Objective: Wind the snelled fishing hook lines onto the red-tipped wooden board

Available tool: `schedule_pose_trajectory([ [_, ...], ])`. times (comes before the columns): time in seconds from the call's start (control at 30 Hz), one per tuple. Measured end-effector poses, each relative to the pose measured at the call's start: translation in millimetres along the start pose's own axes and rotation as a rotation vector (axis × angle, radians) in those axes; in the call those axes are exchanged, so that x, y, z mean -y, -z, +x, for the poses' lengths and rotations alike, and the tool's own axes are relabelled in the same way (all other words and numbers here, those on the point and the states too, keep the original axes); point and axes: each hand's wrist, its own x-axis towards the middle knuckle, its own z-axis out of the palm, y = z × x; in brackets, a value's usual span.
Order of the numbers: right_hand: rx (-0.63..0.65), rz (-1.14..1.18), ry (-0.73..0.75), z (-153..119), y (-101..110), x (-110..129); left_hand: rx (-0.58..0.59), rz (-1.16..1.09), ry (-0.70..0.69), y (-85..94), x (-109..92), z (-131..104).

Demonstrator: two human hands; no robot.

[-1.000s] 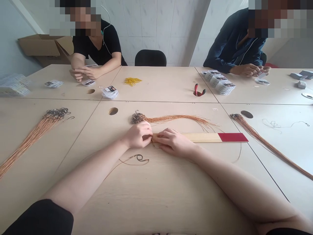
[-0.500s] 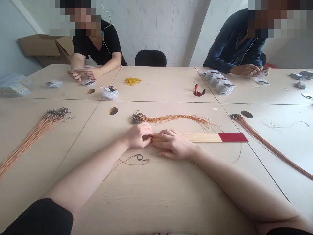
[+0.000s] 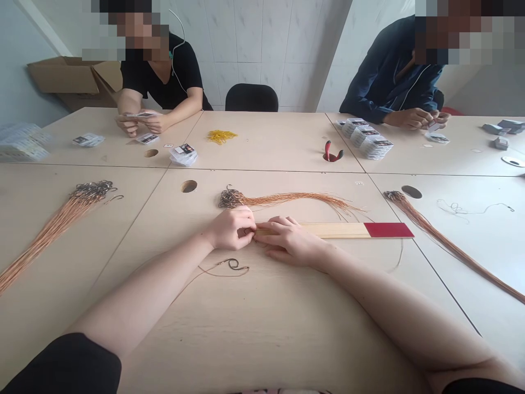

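Note:
In the middle of the table a flat wooden strip (image 3: 332, 230) with a red end (image 3: 389, 230) lies crosswise. My left hand (image 3: 232, 229) is closed in a pinch at the strip's left end; what sits between the fingertips is too small to make out. My right hand (image 3: 291, 241) rests with outstretched fingers on the strip, its fingertips close to the left hand's. Just behind the hands is a bundle of dark fishing hooks (image 3: 230, 197) with orange-brown lines (image 3: 295, 197) trailing right. A single hook on a line (image 3: 233, 265) lies in front of my left hand.
More line bundles with hooks lie at left (image 3: 57, 224) and right (image 3: 443, 246). Red-handled pliers (image 3: 328, 149) stand in a table hole. Across the table two people handle small items near stacked clear packs (image 3: 371, 143). Yellow pieces (image 3: 221, 136) lie between them.
My hands stay at the strip's left end, with only slight finger movement. The person across at left has lowered and tilted the flat item in their hands a little.

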Motion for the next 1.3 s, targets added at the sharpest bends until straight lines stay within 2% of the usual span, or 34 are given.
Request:
schedule_pose_trajectory([
  [0.33,-0.027,-0.045,0.077,0.4,2.6,2.0,-0.022,-0.006,-0.014,-0.2,-0.3,-0.5],
  [0.47,0.002,-0.056,0.101,0.0,1.1,4.5,-0.021,0.008,-0.009,-1.8,0.7,-1.0],
  [0.77,0.015,-0.074,0.050,-0.6,-2.7,9.3,-0.024,0.016,0.011,-2.2,1.7,-2.2],
  [1.3,-0.045,-0.065,0.016,0.0,-4.1,8.2,-0.013,0.005,0.002,-0.4,0.9,-1.8],
])
